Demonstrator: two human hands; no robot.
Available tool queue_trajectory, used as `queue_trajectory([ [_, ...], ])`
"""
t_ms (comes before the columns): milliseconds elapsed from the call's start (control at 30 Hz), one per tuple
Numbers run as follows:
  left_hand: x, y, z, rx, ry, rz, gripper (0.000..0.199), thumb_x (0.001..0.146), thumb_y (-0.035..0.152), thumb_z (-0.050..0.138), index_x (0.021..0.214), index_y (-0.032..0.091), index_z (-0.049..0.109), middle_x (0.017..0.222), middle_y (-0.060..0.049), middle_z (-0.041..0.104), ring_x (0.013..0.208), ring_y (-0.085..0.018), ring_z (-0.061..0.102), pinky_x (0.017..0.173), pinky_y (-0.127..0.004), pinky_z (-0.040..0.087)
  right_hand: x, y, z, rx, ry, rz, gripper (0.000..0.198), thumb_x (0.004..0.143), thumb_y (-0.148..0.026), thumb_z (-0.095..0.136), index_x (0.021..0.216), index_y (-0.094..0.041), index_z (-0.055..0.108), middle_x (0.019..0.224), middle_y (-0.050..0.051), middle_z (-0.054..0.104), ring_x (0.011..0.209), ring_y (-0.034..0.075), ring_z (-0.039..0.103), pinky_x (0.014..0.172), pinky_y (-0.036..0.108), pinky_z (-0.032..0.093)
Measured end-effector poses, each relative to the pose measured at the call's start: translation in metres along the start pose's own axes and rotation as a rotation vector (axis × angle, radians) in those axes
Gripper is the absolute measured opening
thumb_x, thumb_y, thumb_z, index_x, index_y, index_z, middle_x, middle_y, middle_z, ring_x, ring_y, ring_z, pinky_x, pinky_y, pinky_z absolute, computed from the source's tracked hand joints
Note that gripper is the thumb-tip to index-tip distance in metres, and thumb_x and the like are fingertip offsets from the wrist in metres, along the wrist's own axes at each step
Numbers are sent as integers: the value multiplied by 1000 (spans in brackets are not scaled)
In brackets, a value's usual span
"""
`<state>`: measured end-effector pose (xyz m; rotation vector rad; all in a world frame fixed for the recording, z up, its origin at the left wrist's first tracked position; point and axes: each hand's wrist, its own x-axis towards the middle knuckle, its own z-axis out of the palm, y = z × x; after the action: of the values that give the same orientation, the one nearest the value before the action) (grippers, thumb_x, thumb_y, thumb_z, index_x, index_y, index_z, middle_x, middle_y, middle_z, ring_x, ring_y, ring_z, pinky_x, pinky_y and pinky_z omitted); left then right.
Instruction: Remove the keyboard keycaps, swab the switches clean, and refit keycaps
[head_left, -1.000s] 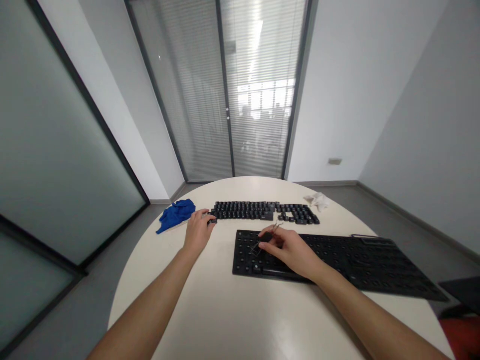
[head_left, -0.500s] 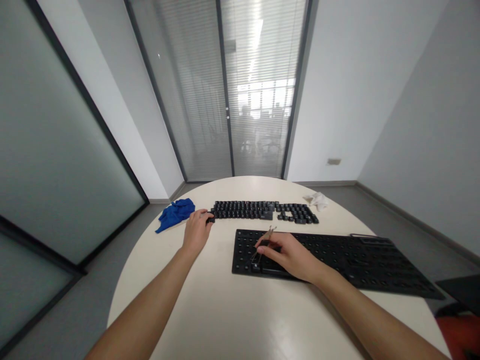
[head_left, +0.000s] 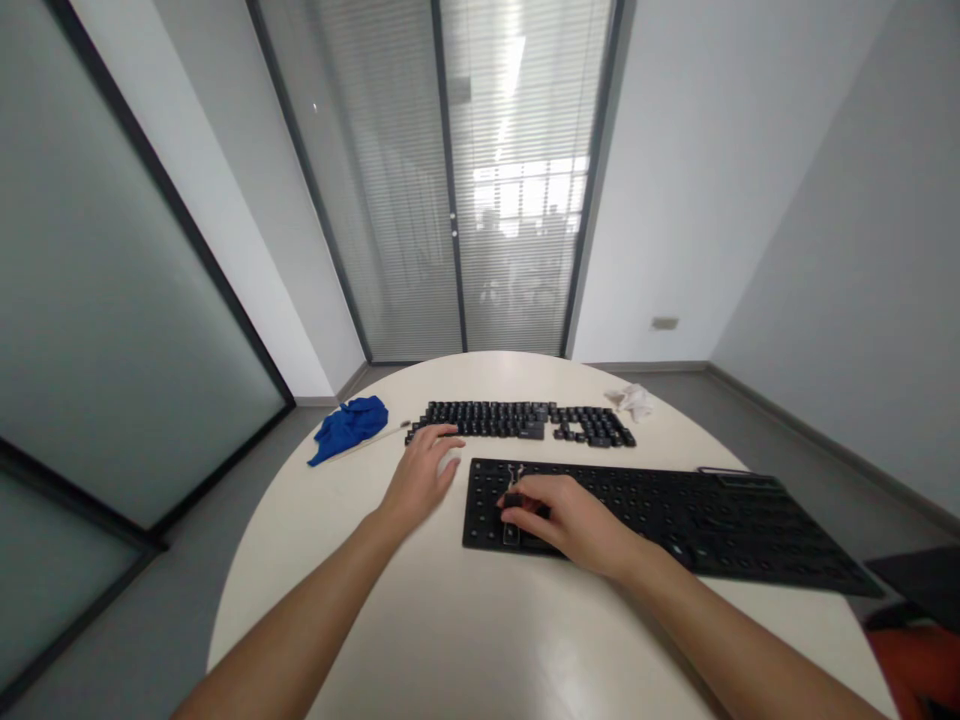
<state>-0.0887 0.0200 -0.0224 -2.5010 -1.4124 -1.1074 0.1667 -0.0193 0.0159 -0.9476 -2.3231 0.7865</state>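
A black keyboard point(head_left: 750, 525) lies on the round table, most of its keycaps off. My right hand point(head_left: 559, 515) is over its left part, fingers closed round the dark middle of a wire keycap puller point(head_left: 513, 500). The puller stands about upright, its lower wires at a keycap near the keyboard's front edge; whether they grip that cap I cannot tell. Left of the keyboard, my left hand point(head_left: 421, 475) is open, thumb and fingers apart. Its fingertips reach the front row of the loose black keycaps point(head_left: 487, 418), which are laid out in keyboard order behind the keyboard.
A crumpled blue cloth point(head_left: 351, 428) rests at the table's left edge, with a thin cotton-tipped stick point(head_left: 375, 438) beside it. A crumpled white tissue point(head_left: 634, 400) is at the back right. The keyboard's right end overhangs the table point(head_left: 465, 640) edge.
My left hand has left the left end of the loose keycaps and moved right, its fingers spreading. The puller in my right hand has swung from a slant to nearly upright.
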Motion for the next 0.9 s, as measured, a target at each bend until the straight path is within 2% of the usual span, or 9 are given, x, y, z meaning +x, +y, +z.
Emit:
queue_trajectory([
  [133, -3, 21, -6, -201, -139, 90, 24, 94, 16, 53, 116, 23, 61, 133, -9, 57, 128, -24, 50, 111, -47, 42, -1, -3, -1, 11, -49, -62, 24, 95, -39, 61, 98, -18, 72, 86, 4, 73, 74, 16, 64, 69, 25, 45],
  [267, -6, 38, -15, -353, -348, 223, 44, 87, 18, 61, 131, 22, 54, 139, -10, 57, 135, -26, 46, 115, -47, 38, -1, -1, -10, 84, -132, -94, 22, 94, -38, 62, 97, -19, 73, 90, 4, 74, 80, 17, 66, 75, 26, 47],
  [367, -8, 44, -15, -388, -422, 255, 57, 83, 27, 68, 137, 21, 49, 140, -12, 56, 135, -29, 47, 116, -48, 36, -1, 6, -14, 151, -109, -40, 24, 94, -40, 62, 95, -18, 73, 88, 4, 73, 75, 17, 64, 70, 25, 47],
  [533, -8, 46, -12, -371, -461, 243, 58, 79, 41, 76, 130, 21, 57, 141, -14, 53, 132, -31, 48, 115, -49, 36, 0, 19, -11, 310, -100, 58, 26, 92, -41, 62, 94, -17, 71, 79, 2, 70, 68, 15, 60, 62, 25, 46],
  [733, -7, 48, -11, -367, -464, 231, 56, 77, 39, 79, 127, 23, 60, 140, -13, 53, 129, -31, 49, 113, -50, 37, 3, 28, -5, 530, -133, 121, 35, 90, -48, 62, 97, -14, 68, 85, 6, 72, 77, 17, 66, 73, 30, 55],
  [833, -7, 48, -11, -369, -467, 223, 54, 77, 39, 80, 126, 24, 61, 140, -12, 53, 130, -31, 48, 113, -50, 36, 3, 29, -5, 528, -144, 117, 35, 91, -48, 62, 98, -14, 67, 85, 6, 72, 76, 17, 66, 71, 29, 55],
  [900, -6, 49, -12, -375, -470, 219, 53, 76, 38, 80, 124, 23, 62, 139, -12, 54, 129, -31, 49, 113, -49, 38, 2, 24, -7, 426, -132, 65, 31, 92, -45, 62, 97, -15, 69, 85, 5, 71, 75, 17, 64, 70, 28, 53],
])
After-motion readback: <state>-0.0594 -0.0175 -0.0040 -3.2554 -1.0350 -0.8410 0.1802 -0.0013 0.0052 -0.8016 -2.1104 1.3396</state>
